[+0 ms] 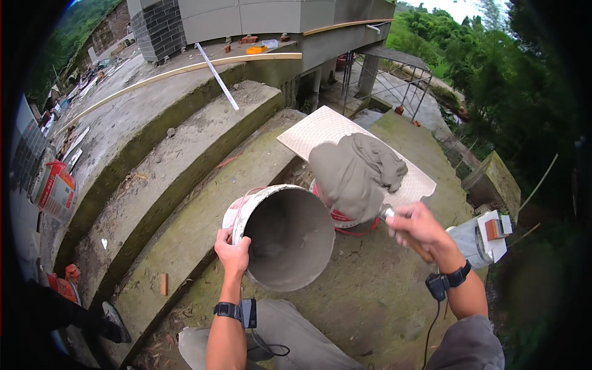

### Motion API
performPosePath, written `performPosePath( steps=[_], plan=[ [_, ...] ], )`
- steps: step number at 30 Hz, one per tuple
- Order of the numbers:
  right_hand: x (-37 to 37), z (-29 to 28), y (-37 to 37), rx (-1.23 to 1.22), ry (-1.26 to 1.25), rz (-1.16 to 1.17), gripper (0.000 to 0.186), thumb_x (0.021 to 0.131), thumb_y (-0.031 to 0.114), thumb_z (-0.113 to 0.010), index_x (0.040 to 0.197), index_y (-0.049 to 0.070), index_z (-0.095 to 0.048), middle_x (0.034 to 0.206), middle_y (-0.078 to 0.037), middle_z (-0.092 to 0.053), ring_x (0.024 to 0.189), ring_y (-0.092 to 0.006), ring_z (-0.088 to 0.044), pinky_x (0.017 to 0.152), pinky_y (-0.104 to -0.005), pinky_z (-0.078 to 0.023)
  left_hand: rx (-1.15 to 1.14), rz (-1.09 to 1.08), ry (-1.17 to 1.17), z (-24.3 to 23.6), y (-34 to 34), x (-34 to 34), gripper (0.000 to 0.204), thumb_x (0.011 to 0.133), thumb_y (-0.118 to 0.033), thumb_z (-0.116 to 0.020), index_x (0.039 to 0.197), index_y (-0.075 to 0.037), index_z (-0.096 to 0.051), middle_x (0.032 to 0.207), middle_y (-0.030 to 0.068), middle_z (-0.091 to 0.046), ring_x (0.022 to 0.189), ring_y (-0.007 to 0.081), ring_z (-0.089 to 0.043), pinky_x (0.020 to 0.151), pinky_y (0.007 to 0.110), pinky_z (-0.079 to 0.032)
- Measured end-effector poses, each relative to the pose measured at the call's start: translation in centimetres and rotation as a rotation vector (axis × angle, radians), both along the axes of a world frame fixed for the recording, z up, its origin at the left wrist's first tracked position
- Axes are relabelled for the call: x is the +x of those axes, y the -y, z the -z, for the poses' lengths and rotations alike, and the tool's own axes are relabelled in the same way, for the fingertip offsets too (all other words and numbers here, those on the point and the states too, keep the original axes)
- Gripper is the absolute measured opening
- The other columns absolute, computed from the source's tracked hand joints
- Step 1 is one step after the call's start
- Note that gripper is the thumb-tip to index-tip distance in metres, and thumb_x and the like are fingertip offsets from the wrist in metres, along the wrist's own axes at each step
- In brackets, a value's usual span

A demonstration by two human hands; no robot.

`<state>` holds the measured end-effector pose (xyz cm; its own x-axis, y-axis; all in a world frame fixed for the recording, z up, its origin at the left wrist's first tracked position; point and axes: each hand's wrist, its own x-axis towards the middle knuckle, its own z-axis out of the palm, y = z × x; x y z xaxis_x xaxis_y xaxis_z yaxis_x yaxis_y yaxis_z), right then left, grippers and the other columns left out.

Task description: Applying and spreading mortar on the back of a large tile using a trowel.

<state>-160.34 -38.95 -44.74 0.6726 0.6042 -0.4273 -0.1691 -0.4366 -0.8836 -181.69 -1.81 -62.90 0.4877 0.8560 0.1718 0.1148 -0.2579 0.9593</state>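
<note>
Grey mud [268, 245] coats the inside of a tipped bucket [233, 214], and the left hand [233, 251] pinches its rim, thumb on the edge. The right hand [422, 228] is curled tight around a tool's wooden handle [421, 249], beside a big grey heap [345, 169] on a pale board [311, 127], above another bucket [340, 218] whose inside is hidden.

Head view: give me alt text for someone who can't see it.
A left hand grips a mortar-smeared bucket by its rim; the right hand holds a brown-handled tool beside wet grey mortar heaped on a pale patterned slab. Curved concrete steps lie to the left.
</note>
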Motion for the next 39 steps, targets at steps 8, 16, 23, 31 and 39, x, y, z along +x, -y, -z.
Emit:
performPosePath(
  steps=[8, 16, 23, 31, 39],
  plan=[
    [11.6, 2.8, -1.0, -0.192, 0.749, 0.223, 0.025, 0.091, 0.018, -0.068, 0.074, 0.001, -0.062, 0.059, -0.004, -0.056, 0.049, -0.0142, -0.055, 0.041, -0.0296, -0.040, -0.035, 0.010, 0.026, -0.6, 1.6, 0.5, 0.031, 0.066, -0.003, -0.069, 0.095, 0.008, -0.063, 0.091, 0.0068, -0.058, 0.081, 0.0143, -0.060, 0.076, 0.028, -0.049],
    [10.3, 2.0, 1.1, 0.288, 0.119, 0.499, 0.023, 0.092, 0.017, -0.070, 0.082, -0.002, -0.062, 0.070, -0.009, -0.060, 0.048, -0.0160, -0.056, 0.040, -0.0300, -0.042, -0.051, 0.000, 0.006, -0.6, 1.4, 1.3, 0.030, 0.067, -0.002, -0.069, 0.094, 0.008, -0.062, 0.089, 0.0062, -0.058, 0.080, 0.0137, -0.059, 0.076, 0.029, -0.050],
    [1.6, 1.3, 1.9, 0.092, 0.437, 0.316, 0.017, 0.090, 0.015, -0.061, 0.089, -0.001, -0.066, 0.070, -0.005, -0.063, 0.054, -0.0115, -0.057, 0.048, -0.0266, -0.044, -0.052, -0.038, -0.051, -0.4, 0.3, 1.4, 0.030, 0.070, -0.003, -0.070, 0.096, 0.008, -0.062, 0.084, 0.0048, -0.062, 0.075, 0.0116, -0.058, 0.072, 0.027, -0.049],
    [-13.3, 21.0, -1.7, -0.159, 1.092, 0.061, 0.032, 0.078, 0.012, -0.074, 0.108, 0.003, -0.066, 0.089, -0.012, -0.059, 0.079, -0.0306, -0.061, 0.065, -0.0424, -0.051, -0.089, -0.056, -0.039, -0.5, 0.9, 2.9, 0.030, 0.071, -0.006, -0.071, 0.097, 0.007, -0.064, 0.085, 0.0054, -0.065, 0.077, 0.0121, -0.060, 0.073, 0.028, -0.049],
    [-17.0, 30.5, -0.8, -0.463, 0.934, 0.018, 0.032, 0.084, 0.011, -0.065, 0.116, 0.004, -0.062, 0.096, -0.016, -0.053, 0.087, -0.0365, -0.062, 0.070, -0.0480, -0.053, -0.164, -0.153, -0.131, -1.3, 1.7, 3.4, 0.034, 0.069, -0.004, -0.073, 0.101, 0.006, -0.070, 0.087, 0.0074, -0.069, 0.078, 0.0135, -0.063, 0.076, 0.028, -0.050]
  ],
)
